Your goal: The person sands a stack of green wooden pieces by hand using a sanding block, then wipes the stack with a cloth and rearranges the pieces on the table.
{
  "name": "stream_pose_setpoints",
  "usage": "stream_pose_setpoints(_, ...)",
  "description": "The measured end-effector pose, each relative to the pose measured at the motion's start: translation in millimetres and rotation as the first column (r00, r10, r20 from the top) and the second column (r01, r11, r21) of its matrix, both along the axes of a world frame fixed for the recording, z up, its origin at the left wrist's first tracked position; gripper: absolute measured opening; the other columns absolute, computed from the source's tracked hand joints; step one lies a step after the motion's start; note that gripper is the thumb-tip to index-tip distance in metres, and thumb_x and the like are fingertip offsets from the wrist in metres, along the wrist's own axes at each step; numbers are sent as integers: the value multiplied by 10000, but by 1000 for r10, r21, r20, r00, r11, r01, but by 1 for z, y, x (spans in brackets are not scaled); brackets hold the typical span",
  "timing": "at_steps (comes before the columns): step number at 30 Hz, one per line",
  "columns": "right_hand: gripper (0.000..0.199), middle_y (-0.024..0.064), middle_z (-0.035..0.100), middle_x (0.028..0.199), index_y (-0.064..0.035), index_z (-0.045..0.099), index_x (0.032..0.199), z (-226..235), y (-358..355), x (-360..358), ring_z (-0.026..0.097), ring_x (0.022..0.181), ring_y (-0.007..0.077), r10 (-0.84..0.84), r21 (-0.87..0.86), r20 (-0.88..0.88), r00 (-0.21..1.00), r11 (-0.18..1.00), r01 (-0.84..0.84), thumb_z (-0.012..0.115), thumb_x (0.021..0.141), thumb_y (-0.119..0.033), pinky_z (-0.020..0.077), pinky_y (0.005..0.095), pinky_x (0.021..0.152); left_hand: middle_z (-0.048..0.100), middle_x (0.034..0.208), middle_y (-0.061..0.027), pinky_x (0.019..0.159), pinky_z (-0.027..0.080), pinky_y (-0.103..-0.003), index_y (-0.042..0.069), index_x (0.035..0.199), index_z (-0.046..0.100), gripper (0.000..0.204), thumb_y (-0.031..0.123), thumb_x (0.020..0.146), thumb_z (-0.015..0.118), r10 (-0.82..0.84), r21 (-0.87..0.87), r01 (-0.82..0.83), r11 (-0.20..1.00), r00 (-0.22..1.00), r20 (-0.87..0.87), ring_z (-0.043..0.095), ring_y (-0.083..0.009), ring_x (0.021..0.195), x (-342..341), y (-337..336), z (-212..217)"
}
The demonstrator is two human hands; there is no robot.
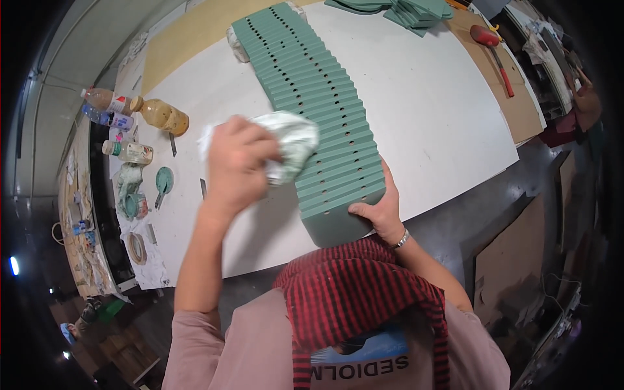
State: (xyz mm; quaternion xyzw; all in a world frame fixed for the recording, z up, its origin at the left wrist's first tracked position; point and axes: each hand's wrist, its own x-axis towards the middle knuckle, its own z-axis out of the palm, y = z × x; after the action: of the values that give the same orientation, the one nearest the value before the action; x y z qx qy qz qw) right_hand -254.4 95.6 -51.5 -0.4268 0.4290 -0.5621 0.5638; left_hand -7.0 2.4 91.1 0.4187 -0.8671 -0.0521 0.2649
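A long row of green painted boards stands packed face to face across the white tabletop, with two lines of small dark holes along their upper edges. My left hand, slightly blurred, is closed on a crumpled white cloth with greenish smears. The cloth is at the left side of the row; whether it touches the boards I cannot tell. At the near end of the row, my right hand grips the nearest boards, thumb across the front face and fingers along the right side, partly hidden.
At the left edge stand several plastic bottles, a green-smeared cup, a green-coated scraper and a tape roll. More green boards lie at the far side. A red mallet rests on cardboard at the right.
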Motion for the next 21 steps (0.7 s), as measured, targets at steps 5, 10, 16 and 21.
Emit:
stream_pose_setpoints(5, 1153, 140, 476, 1425, 26, 250, 1517, 1, -1, -2, 477, 1313, 236, 39, 17, 3, 999, 999, -39, 940, 637, -257, 391, 374, 1100, 681, 938, 11, 846, 467, -392, 109, 752, 674, 251, -50, 583, 581, -394, 193, 405, 894, 914, -96, 602, -250, 940, -52, 25, -26)
stream_pose_setpoints(10, 1140, 140, 478, 1423, 23, 260, 1516, 4, 1, -3, 480, 1308, 238, 11, -2, -57, 998, 1000, -11, 935, 644, -267, 391, 377, 1100, 694, 820, -43, 773, 459, -376, 51, 695, 687, 283, -108, 570, 489, 152, 116, -139, 983, 983, -105, 571, -263, 850, 54, 8, -43)
stream_pose_setpoints(16, 1136, 138, 486, 1415, 28, 260, 1514, 7, -1, -1, 486, 1300, 238, 18, -18, -61, 998, 1000, -19, 932, 648, -271, 398, 378, 1093, 511, 1408, -175, 1062, 402, -419, 103, 1244, 663, 523, 49, 726, 712, 372, 153, -404, 902, 906, 200, 458, -354, 1289, 82, 35, -80)
stream_pose_setpoints(21, 1127, 136, 498, 1404, 31, 264, 1512, 2, 0, -3, 493, 1290, 238, 24, 0, -77, 997, 1000, -24, 926, 657, -289, 398, 375, 1089, 235, 1606, -222, 1219, 210, -393, 20, 1556, 205, 1115, 279, 689, 858, 134, 738, 75, 670, 966, -219, 217, -365, 1495, 37, 88, -96)
